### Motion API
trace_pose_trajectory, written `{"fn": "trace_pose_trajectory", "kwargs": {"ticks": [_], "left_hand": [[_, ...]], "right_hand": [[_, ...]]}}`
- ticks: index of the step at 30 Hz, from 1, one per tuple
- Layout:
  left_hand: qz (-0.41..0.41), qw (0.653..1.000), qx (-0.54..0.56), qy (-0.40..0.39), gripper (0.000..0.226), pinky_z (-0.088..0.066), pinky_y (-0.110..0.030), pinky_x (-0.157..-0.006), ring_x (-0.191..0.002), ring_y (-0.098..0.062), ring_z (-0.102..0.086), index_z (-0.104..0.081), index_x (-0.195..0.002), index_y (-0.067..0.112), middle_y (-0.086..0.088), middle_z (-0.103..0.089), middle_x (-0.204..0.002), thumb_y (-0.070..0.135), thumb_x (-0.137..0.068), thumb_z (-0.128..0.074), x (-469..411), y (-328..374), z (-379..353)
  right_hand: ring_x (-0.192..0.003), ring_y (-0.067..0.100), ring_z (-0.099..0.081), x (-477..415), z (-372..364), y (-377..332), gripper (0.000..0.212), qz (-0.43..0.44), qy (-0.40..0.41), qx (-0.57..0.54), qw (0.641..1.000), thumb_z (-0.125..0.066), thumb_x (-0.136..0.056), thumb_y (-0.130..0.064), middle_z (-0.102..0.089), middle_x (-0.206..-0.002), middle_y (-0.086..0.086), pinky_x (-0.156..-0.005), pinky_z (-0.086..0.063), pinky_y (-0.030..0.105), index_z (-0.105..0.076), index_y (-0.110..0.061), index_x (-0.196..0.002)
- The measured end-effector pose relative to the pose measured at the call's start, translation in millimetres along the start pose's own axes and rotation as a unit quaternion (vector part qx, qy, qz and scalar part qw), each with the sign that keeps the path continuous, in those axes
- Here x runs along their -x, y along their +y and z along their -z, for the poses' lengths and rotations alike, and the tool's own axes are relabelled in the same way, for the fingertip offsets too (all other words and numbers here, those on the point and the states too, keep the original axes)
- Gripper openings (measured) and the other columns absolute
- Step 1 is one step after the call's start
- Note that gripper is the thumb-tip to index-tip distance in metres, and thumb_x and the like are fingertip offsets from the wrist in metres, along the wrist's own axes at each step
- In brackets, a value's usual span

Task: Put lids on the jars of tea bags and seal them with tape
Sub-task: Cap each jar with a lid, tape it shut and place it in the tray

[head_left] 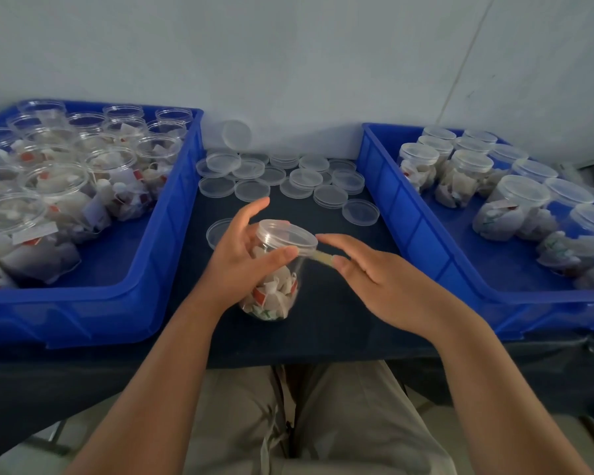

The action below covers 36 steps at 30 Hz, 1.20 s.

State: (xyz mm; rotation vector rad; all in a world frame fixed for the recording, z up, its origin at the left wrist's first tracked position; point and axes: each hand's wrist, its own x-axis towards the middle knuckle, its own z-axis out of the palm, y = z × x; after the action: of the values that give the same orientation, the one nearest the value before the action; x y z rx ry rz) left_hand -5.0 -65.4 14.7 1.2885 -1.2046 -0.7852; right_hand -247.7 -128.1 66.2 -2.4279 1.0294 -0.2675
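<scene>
While a clear jar (275,289) of tea bags (271,296) is held upright on the dark tablecloth (326,323), it is gripped by the left hand (239,258). The thumb is curled across its front just under the rim, and the fingers are spread behind it. A clear lid (287,234) is seated on the jar, directly between the two hands. A short strip of pale tape (323,258) is stretched from the lid's rim on the side of the right hand (384,286) to the fingertips of that hand. The right hand is held beside the jar with its back turned up and its fingers nearly straight. Whether the tape is pinched or merely stuck to a fingertip cannot be told. A single lid (216,231) is seen lying flat just behind the left hand, partly hidden by it. Beyond both hands, a scatter of loose lids (288,176) is spread over the cloth, some of them stacked or overlapping. Outward from the left hand, a blue bin (144,296) is filled with open jars (66,186) of tea bags. Outward from the right hand, a second blue bin (422,234) is set with lidded jars (467,180) standing in rows.
</scene>
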Motion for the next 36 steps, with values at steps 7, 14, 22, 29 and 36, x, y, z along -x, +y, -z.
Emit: {"fn": "trace_pose_trajectory", "kwargs": {"ticks": [7, 14, 22, 29, 36], "left_hand": [[-0.004, 0.999, -0.017, 0.026, 0.071, -0.057, -0.018, -0.079, -0.104, -0.005, -0.073, -0.056, -0.13, 0.05, 0.018, -0.075, -0.116, 0.059, -0.065, -0.084, -6.4, -2.1, -3.0], [0.022, 0.997, 0.067, -0.032, 0.082, -0.057, -0.025, -0.09, -0.114, -0.022, -0.073, -0.05, -0.143, 0.024, -0.004, -0.076, -0.123, 0.042, -0.071, -0.084, -13.4, -12.3, 1.4], [0.057, 0.995, 0.022, -0.082, 0.068, -0.055, -0.037, -0.101, -0.122, -0.021, -0.067, -0.063, -0.136, 0.017, -0.007, -0.072, -0.129, 0.057, -0.081, -0.063, -13.6, -12.1, 11.3], [0.057, 0.985, -0.157, -0.042, 0.093, -0.041, -0.021, -0.088, -0.107, 0.02, -0.056, -0.03, -0.152, 0.057, 0.049, -0.054, -0.115, 0.101, -0.07, -0.042, 11.5, 13.4, 5.6], [0.008, 0.938, -0.318, 0.14, 0.106, -0.045, -0.031, -0.091, -0.134, -0.014, -0.053, -0.013, -0.161, 0.039, 0.004, -0.046, -0.158, 0.099, -0.077, -0.036, 36.9, 15.0, -33.1]], "right_hand": [[-0.119, -0.001, -0.054, -4.2, -4.4, 11.5, 0.051, 0.02, 0.08, 0.093, 0.992, -0.031, -0.106, -0.055, -0.061, -0.138, -0.016, -0.096, -0.042, 0.027, -0.028, -0.052, -0.157], [-0.088, 0.0, -0.057, -24.4, -14.3, 23.3, 0.053, -0.024, 0.019, 0.021, 0.999, -0.035, -0.106, -0.061, -0.061, -0.112, -0.014, -0.071, -0.039, 0.018, -0.017, -0.064, -0.155], [-0.104, -0.004, -0.061, -32.6, -17.9, 11.6, 0.046, 0.018, -0.005, -0.018, 1.0, -0.034, -0.107, -0.061, -0.066, -0.134, -0.017, -0.086, -0.049, 0.024, -0.023, -0.072, -0.15], [-0.075, 0.001, -0.061, -19.0, -37.9, -4.5, 0.05, 0.012, 0.124, 0.063, 0.99, -0.028, -0.106, -0.064, -0.061, -0.075, -0.013, -0.055, -0.038, 0.02, -0.035, -0.055, -0.155], [-0.064, 0.003, -0.046, -6.8, -54.0, -33.9, 0.044, -0.012, 0.163, 0.143, 0.976, -0.025, -0.108, -0.055, -0.047, -0.073, -0.011, -0.054, -0.029, 0.024, -0.039, -0.051, -0.15]]}}
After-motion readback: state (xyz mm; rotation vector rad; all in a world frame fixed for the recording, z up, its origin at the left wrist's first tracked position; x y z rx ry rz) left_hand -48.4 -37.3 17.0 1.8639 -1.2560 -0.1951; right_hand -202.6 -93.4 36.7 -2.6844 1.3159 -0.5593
